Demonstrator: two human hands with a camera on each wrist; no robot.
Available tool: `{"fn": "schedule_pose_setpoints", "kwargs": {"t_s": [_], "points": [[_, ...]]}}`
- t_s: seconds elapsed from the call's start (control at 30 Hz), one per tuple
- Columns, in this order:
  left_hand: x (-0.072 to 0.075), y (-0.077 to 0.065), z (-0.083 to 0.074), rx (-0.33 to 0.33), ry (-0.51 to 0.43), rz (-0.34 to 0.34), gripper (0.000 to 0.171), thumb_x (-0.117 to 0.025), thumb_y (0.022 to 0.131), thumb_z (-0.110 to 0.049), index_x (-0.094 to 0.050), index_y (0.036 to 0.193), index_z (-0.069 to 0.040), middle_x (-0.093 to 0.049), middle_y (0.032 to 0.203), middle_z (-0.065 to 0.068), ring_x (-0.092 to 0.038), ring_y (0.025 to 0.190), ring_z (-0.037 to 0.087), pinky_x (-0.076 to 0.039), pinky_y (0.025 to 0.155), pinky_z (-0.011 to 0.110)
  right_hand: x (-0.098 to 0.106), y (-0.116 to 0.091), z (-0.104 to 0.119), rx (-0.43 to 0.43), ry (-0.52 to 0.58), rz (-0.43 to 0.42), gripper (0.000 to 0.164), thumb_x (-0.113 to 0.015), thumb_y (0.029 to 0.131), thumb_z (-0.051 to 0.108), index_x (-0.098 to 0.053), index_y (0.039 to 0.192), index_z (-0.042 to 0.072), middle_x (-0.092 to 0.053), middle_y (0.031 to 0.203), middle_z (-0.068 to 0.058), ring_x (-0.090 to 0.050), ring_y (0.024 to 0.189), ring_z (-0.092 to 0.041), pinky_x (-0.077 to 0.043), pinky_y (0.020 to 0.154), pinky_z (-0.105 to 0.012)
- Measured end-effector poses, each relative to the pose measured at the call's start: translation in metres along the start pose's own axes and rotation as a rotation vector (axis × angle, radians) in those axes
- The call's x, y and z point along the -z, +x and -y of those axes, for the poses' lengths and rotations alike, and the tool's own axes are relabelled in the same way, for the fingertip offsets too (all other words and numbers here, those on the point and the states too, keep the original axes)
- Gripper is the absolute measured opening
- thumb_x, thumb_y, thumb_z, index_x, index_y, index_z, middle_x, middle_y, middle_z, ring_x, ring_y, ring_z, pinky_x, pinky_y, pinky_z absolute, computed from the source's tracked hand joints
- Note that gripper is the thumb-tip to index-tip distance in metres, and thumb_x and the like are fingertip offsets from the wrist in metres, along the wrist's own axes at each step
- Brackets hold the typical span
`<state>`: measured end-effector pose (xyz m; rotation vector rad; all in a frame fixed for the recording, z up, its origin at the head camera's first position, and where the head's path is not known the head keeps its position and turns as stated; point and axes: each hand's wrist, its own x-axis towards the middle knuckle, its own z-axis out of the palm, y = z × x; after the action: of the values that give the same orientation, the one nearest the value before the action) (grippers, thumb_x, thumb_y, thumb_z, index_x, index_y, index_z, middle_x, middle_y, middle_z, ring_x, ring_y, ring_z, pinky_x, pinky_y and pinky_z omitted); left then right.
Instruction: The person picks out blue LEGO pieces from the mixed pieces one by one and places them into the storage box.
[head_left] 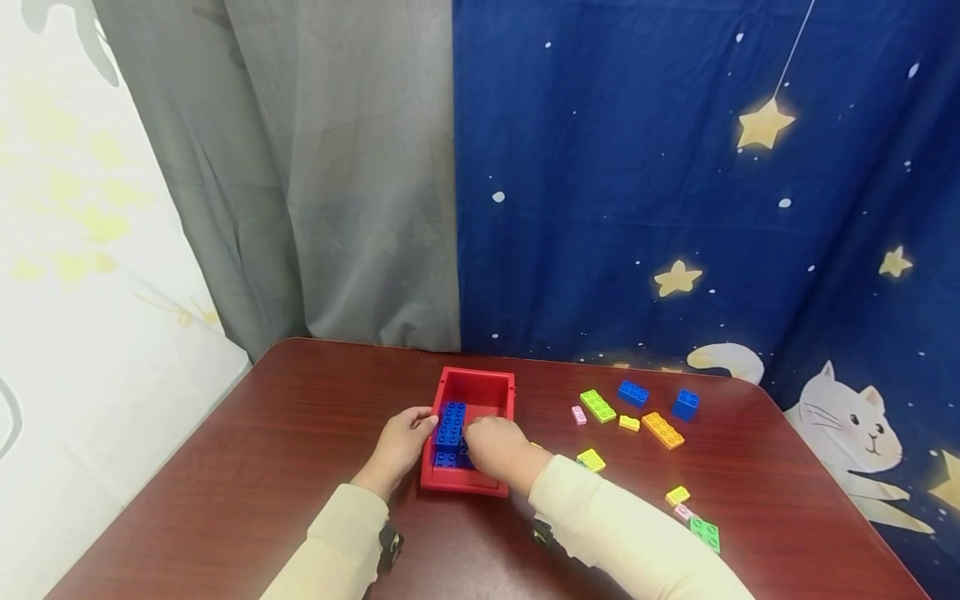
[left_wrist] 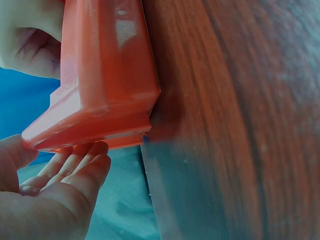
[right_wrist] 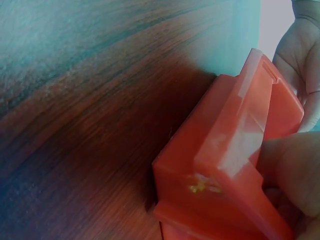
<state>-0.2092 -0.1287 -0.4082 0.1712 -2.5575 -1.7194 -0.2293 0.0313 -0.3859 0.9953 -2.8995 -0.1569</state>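
Note:
A red box [head_left: 480,482] stands on the table with several blue bricks [head_left: 450,429] along its left side. At the left rim, my left hand [head_left: 401,446] holds the box's edge between thumb and fingers; the left wrist view shows those fingers [left_wrist: 95,167] under the lip. My right hand [head_left: 495,446] reaches down inside the box, fingers curled at a darker blue brick [head_left: 464,447] beside the others. Most of that brick is hidden by the hand. In the right wrist view the box wall [right_wrist: 215,150] covers the right fingertips.
Right of the box lie loose bricks: a lime one [head_left: 597,406], an orange one [head_left: 663,430], two blue ones [head_left: 685,404], a green one [head_left: 705,533], and several small yellow and pink ones. A curtain [head_left: 600,208] hangs behind the table's far edge.

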Motion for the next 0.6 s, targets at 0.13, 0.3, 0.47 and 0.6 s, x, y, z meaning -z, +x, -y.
{"fn": "schedule_pose_setpoints", "kwargs": {"t_s": [0.13, 0.3, 0.47, 0.6], "points": [[-0.0002, -0.0008, -0.0004, 0.000, 0.002, 0.001, 0.038, -0.052, 0.100, -0.017, -0.054, 0.130, 0.005, -0.060, 0.125, 0.025, -0.058, 0.115, 0.038, -0.046, 0.099, 0.051, -0.0005, 0.0009, 0.0012, -0.011, -0.009, 0.030, 0.019, -0.067, 0.090, 0.026, -0.072, 0.099, 0.010, -0.070, 0.086, -0.003, -0.067, 0.079, -0.017, -0.058, 0.076, -0.031], [0.0004, -0.0016, -0.0007, 0.000, -0.001, 0.004, 0.038, -0.051, 0.100, -0.017, -0.054, 0.130, 0.005, -0.059, 0.126, 0.025, -0.058, 0.115, 0.039, -0.046, 0.098, 0.051, -0.0010, 0.0030, 0.0022, -0.023, -0.018, 0.066, 0.022, -0.068, 0.089, 0.029, -0.072, 0.101, 0.011, -0.070, 0.086, -0.002, -0.067, 0.080, -0.016, -0.058, 0.077, -0.030], [0.0009, -0.0015, 0.0003, 0.003, -0.002, 0.005, 0.038, -0.051, 0.100, -0.018, -0.054, 0.130, 0.005, -0.059, 0.126, 0.025, -0.058, 0.115, 0.039, -0.047, 0.098, 0.051, -0.0041, 0.0042, 0.0029, -0.029, -0.018, 0.072, 0.023, -0.069, 0.088, 0.030, -0.072, 0.101, 0.012, -0.069, 0.086, -0.002, -0.066, 0.079, -0.015, -0.058, 0.077, -0.030], [0.0003, -0.0016, 0.0007, 0.009, -0.006, 0.005, 0.038, -0.052, 0.100, -0.019, -0.054, 0.130, 0.004, -0.059, 0.126, 0.024, -0.057, 0.116, 0.038, -0.046, 0.098, 0.052, -0.0039, 0.0035, 0.0033, -0.032, -0.013, 0.070, 0.022, -0.068, 0.089, 0.030, -0.072, 0.101, 0.012, -0.069, 0.086, -0.002, -0.066, 0.078, -0.015, -0.058, 0.076, -0.030]]}}
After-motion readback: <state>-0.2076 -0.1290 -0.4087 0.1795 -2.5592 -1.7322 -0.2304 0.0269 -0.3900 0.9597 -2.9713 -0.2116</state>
